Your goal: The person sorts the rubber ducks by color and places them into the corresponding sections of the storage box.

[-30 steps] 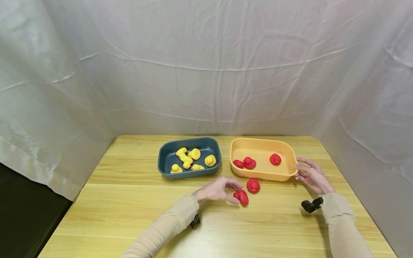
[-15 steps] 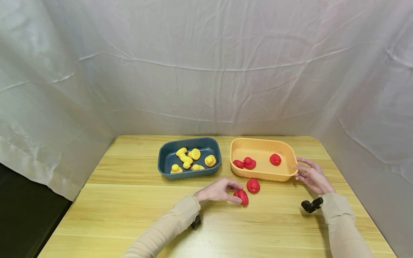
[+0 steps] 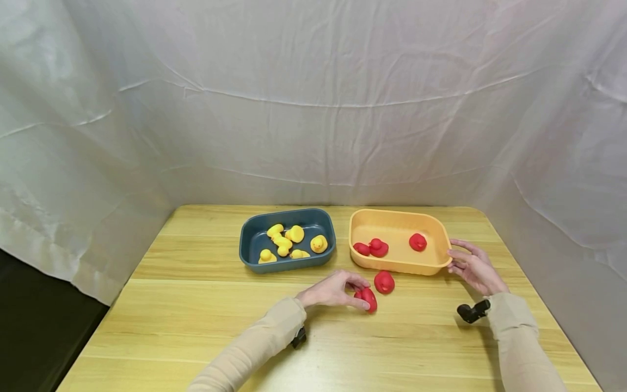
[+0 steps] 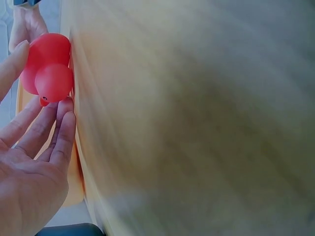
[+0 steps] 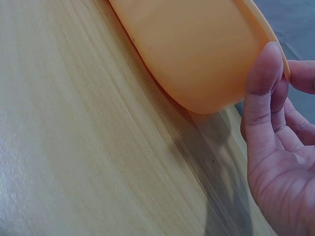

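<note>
A red rubber duck [image 3: 367,300] lies on the table in front of the orange bin [image 3: 433,270]. My left hand [image 3: 333,289] pinches it between the thumb and the fingers; in the left wrist view the thumb is at one side of the duck [image 4: 53,81] and the fingertips are by its beak. Just behind it a second red duck [image 3: 384,282] sits on the wood. With thumb and fingers, my right hand [image 3: 477,268] holds the right end of the orange bin by its rim, which the right wrist view shows close up. Inside that bin are three red ducks [image 3: 418,242].
A dark blue bin [image 3: 245,253] with several yellow ducks [image 3: 319,244] stands left of the orange one, a narrow gap between them. The wooden table [image 3: 196,326] ends at a pale curtain [image 3: 313,136] behind and at the sides.
My left thumb has come in against the red duck, and the hand has moved slightly right. The right hand, both bins and the other ducks stay where they were.
</note>
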Demonstrator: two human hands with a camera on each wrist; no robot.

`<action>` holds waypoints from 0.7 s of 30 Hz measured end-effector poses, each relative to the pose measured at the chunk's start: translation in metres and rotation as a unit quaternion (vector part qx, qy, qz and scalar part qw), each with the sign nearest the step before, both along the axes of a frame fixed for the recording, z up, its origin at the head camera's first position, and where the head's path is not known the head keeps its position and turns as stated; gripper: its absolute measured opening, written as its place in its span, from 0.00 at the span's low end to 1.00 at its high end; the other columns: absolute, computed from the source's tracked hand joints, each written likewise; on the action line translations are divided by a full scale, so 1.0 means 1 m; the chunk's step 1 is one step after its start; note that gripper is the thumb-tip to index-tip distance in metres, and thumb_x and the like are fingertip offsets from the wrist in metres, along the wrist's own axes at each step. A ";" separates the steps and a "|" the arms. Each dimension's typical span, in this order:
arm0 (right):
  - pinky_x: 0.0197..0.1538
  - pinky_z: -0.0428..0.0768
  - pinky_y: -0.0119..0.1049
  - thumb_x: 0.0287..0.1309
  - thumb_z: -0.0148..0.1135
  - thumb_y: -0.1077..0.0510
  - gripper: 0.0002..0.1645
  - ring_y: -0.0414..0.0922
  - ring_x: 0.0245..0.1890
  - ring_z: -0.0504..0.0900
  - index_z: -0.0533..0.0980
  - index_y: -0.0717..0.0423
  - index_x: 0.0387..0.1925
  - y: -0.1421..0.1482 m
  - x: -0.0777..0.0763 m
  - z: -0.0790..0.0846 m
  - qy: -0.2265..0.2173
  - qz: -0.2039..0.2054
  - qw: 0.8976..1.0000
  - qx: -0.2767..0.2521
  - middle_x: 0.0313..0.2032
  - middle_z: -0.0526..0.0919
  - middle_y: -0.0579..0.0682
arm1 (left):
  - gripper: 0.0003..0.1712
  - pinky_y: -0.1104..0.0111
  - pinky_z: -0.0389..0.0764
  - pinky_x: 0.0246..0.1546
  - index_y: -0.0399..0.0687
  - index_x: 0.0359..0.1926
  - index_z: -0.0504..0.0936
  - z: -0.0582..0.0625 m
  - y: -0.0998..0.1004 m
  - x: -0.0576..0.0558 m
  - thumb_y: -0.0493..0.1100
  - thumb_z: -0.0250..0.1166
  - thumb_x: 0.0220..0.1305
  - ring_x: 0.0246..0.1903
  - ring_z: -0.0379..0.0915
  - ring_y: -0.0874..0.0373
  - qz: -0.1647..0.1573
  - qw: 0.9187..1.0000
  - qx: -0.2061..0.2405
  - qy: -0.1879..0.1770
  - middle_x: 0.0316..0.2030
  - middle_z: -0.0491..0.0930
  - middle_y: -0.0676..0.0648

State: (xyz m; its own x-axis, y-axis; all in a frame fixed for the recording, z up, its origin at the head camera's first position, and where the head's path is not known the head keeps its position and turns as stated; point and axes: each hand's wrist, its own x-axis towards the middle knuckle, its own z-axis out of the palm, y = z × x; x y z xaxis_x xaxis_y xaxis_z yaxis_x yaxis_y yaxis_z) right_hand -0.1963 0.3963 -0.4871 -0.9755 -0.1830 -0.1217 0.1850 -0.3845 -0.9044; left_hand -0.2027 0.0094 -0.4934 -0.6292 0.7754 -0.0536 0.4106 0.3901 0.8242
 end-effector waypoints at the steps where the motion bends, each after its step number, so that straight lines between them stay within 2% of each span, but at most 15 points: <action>1: 0.35 0.87 0.31 0.72 0.49 0.70 0.17 0.41 0.30 0.84 0.76 0.51 0.53 0.000 0.000 0.000 0.000 0.000 1.000 0.000 0.36 0.86 0.49 | 0.29 0.77 0.79 0.53 0.41 0.57 0.82 0.000 0.000 0.000 0.47 0.77 0.56 0.43 0.76 0.72 0.000 1.000 -0.002 0.003 0.48 0.87 0.48; 9: 0.35 0.87 0.30 0.72 0.49 0.70 0.17 0.41 0.29 0.84 0.75 0.51 0.53 0.000 -0.001 -0.002 0.000 -0.002 1.000 0.006 0.35 0.86 0.48 | 0.29 0.78 0.79 0.53 0.42 0.58 0.82 -0.001 -0.001 0.000 0.48 0.77 0.57 0.43 0.76 0.72 -0.008 1.000 -0.003 0.015 0.49 0.87 0.49; 21: 0.35 0.87 0.30 0.72 0.49 0.69 0.16 0.41 0.29 0.84 0.76 0.50 0.52 0.000 0.000 0.000 -0.004 -0.001 1.000 0.012 0.35 0.86 0.48 | 0.32 0.74 0.80 0.54 0.38 0.62 0.79 0.000 -0.006 0.001 0.47 0.75 0.60 0.45 0.76 0.69 0.001 1.000 0.013 -0.012 0.53 0.85 0.45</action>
State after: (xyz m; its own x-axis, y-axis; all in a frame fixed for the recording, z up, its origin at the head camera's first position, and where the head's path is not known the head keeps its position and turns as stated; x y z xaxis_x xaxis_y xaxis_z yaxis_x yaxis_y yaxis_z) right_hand -0.1967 0.3961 -0.4873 -0.9748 -0.1783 -0.1341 0.1918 -0.3628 -0.9119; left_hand -0.2022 0.0029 -0.4933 -0.6291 0.7758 -0.0484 0.3900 0.3689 0.8437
